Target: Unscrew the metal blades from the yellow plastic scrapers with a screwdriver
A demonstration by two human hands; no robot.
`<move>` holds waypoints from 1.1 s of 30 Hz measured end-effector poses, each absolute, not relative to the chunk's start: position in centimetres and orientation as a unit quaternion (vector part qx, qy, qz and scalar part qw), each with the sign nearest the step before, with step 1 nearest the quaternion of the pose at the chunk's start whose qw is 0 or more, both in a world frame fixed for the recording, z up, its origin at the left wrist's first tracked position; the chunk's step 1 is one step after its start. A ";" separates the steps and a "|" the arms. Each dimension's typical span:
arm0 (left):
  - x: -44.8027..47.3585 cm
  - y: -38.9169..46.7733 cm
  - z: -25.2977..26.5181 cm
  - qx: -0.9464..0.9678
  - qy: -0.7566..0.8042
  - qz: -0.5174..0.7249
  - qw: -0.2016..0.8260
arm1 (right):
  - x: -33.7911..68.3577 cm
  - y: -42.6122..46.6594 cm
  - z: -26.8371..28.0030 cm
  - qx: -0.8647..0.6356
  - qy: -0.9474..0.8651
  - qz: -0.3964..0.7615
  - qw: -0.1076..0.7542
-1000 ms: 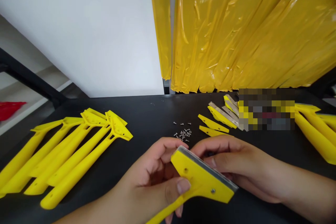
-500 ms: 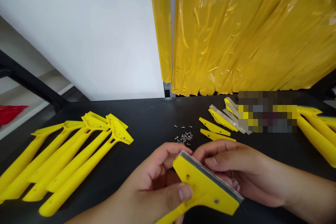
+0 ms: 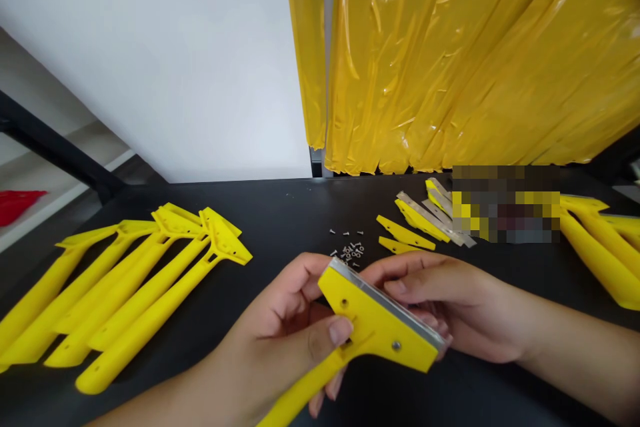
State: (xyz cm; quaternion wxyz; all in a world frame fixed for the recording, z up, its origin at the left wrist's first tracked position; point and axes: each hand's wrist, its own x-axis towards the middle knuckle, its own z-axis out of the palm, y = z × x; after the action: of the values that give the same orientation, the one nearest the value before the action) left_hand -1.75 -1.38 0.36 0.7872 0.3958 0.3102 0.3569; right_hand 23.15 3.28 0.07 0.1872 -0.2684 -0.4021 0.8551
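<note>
My left hand (image 3: 295,327) grips a yellow scraper (image 3: 385,333) at its neck, thumb on the face of the head. A grey blade strip with a clear edge runs along the scraper's upper side. One screw sits in the right hole; the left hole looks unfilled. My right hand (image 3: 445,300) is closed at the blade edge, its fingers partly hidden behind the head. Just beyond my hands lie small loose screws (image 3: 350,250). Yellow clamp plates (image 3: 405,233) and metal blades (image 3: 425,217) rest behind my right hand.
Several yellow scraper handles (image 3: 165,300) lie side by side at the left of the black table (image 3: 280,213). More yellow scrapers (image 3: 595,247) lie at the right edge, beside a blurred-out patch. A yellow plastic sheet (image 3: 450,60) and a white panel (image 3: 175,67) stand behind.
The scraper and both hands have moved slightly up and left in view. More of the handle shows, and my right fingers stay at the blade edge.
</note>
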 end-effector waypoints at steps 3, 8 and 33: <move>-1.8 -1.4 0.2 0.399 0.306 0.346 0.792 | 23.0 3.2 0.4 -0.231 -0.331 0.897 0.179; -1.7 -1.5 0.0 0.394 0.302 0.348 0.795 | 23.1 3.3 0.6 -0.218 -0.338 0.899 0.172; -2.6 1.9 1.5 0.292 0.524 0.510 0.616 | 23.7 3.2 1.3 -0.343 -0.844 0.203 0.360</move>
State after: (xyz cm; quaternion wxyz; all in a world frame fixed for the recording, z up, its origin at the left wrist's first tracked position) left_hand -2.59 1.91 1.53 0.6162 0.2923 0.5239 0.5102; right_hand 23.65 3.18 1.31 0.3597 -0.3427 -0.8437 0.2033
